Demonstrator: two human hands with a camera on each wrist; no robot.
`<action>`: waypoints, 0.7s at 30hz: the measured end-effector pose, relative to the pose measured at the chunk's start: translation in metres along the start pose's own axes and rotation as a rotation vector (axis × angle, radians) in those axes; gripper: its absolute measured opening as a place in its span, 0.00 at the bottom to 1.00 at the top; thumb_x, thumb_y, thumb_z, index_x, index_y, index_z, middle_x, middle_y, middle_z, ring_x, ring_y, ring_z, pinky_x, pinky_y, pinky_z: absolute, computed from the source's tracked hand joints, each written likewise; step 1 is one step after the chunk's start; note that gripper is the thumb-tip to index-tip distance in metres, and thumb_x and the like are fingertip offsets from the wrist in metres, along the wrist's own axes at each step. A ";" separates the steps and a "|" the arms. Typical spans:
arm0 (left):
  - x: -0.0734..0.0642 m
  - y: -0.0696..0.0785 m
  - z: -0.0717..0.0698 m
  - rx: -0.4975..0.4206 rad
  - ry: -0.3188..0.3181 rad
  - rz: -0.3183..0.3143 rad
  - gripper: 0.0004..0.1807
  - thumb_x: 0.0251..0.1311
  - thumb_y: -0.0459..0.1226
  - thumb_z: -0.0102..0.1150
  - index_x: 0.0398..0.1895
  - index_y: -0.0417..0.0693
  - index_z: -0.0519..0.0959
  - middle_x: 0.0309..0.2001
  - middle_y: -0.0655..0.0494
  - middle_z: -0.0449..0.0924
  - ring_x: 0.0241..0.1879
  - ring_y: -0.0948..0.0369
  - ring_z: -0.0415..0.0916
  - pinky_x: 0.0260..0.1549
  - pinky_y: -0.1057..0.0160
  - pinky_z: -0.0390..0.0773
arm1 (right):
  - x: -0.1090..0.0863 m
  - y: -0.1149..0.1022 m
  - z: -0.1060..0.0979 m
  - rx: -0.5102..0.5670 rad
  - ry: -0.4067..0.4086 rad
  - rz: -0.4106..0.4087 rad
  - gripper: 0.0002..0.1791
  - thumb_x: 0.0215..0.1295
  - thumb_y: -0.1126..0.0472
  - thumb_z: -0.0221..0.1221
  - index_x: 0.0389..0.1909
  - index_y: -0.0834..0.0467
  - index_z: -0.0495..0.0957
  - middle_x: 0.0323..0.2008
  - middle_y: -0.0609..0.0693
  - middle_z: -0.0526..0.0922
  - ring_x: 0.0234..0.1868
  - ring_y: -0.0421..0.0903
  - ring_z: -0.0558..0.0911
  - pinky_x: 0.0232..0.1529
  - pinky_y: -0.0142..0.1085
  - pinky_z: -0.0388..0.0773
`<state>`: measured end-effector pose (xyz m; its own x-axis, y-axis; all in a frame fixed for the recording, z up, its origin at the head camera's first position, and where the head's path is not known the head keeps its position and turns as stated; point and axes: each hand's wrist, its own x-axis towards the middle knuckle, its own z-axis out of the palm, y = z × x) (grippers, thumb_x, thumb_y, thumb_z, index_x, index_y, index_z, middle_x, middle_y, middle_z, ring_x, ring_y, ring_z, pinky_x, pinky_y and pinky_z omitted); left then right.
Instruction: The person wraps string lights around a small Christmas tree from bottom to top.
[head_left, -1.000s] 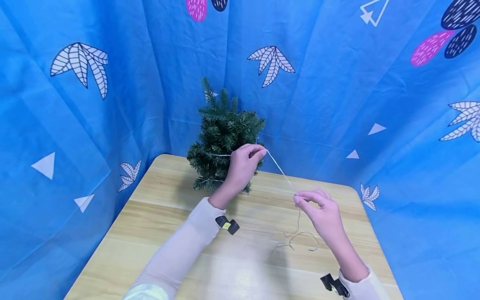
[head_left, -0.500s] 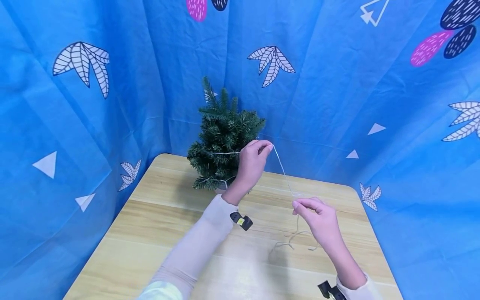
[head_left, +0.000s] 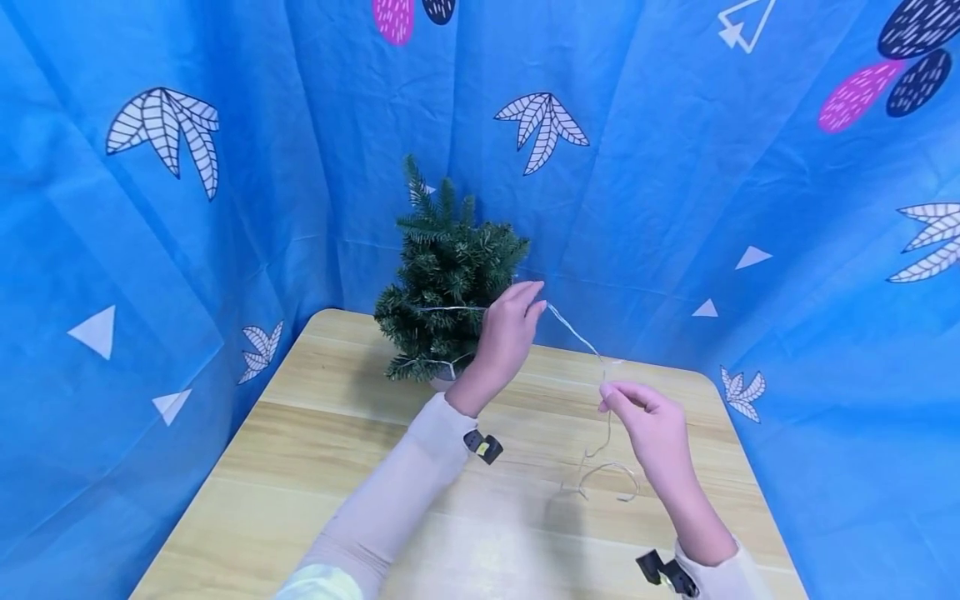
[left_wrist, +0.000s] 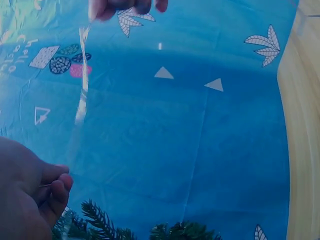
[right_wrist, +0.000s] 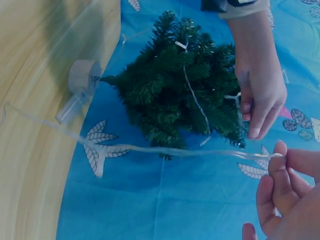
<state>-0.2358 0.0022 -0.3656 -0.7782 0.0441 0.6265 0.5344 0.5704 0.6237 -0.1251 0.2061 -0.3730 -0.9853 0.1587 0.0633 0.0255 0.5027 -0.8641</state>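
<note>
A small artificial Christmas tree [head_left: 450, 258] stands near the back edge of the table, with a pale string of fairy lights [right_wrist: 192, 90] partly wound round it. My left hand [head_left: 506, 333] is beside the tree's right side, and the light string runs between its thumb and fingers, its fingertips loosely closed. Lower and to the right, my right hand [head_left: 652, 425] pinches the same string between thumb and forefinger. The stretch between the hands sags slightly. Below the right hand the loose end hangs down and curls on the tabletop.
The wooden table [head_left: 300, 467] ends at its back edge just behind the tree. A blue patterned curtain [head_left: 637, 208] hangs around the back and sides. In the right wrist view a pale round base [right_wrist: 82, 75] shows under the tree.
My left hand has moved right along the light string, away from the tree, and its fingertips look looser. My right hand has shifted slightly to the right, and the hanging end has swung.
</note>
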 end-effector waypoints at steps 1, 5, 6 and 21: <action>-0.002 0.001 0.000 0.003 -0.013 0.016 0.17 0.71 0.34 0.59 0.60 0.42 0.81 0.59 0.48 0.81 0.58 0.55 0.81 0.56 0.63 0.80 | 0.003 -0.001 0.001 0.016 0.006 0.010 0.24 0.65 0.36 0.62 0.45 0.52 0.87 0.35 0.43 0.88 0.44 0.40 0.77 0.41 0.35 0.70; -0.009 0.007 -0.001 -0.005 -0.069 0.154 0.15 0.69 0.34 0.61 0.56 0.43 0.83 0.57 0.49 0.81 0.55 0.57 0.81 0.54 0.68 0.80 | 0.015 -0.003 0.003 0.075 0.039 0.018 0.23 0.64 0.36 0.64 0.44 0.52 0.88 0.32 0.41 0.88 0.36 0.44 0.73 0.32 0.37 0.67; -0.010 0.009 -0.001 -0.012 -0.087 0.206 0.14 0.69 0.34 0.61 0.55 0.44 0.84 0.55 0.50 0.81 0.53 0.58 0.82 0.52 0.70 0.80 | 0.017 -0.004 0.004 0.085 0.046 0.016 0.23 0.64 0.37 0.64 0.44 0.53 0.88 0.31 0.40 0.88 0.37 0.43 0.73 0.31 0.37 0.67; 0.010 0.014 0.010 -0.062 -0.363 0.655 0.11 0.70 0.32 0.59 0.50 0.47 0.86 0.44 0.57 0.83 0.42 0.66 0.79 0.48 0.79 0.73 | 0.044 -0.021 0.004 0.157 0.057 -0.069 0.17 0.65 0.45 0.67 0.38 0.55 0.89 0.25 0.37 0.86 0.26 0.42 0.66 0.22 0.37 0.61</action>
<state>-0.2395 0.0191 -0.3554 -0.3487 0.6325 0.6917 0.9348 0.2876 0.2082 -0.1698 0.1990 -0.3544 -0.9726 0.1785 0.1489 -0.0725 0.3756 -0.9239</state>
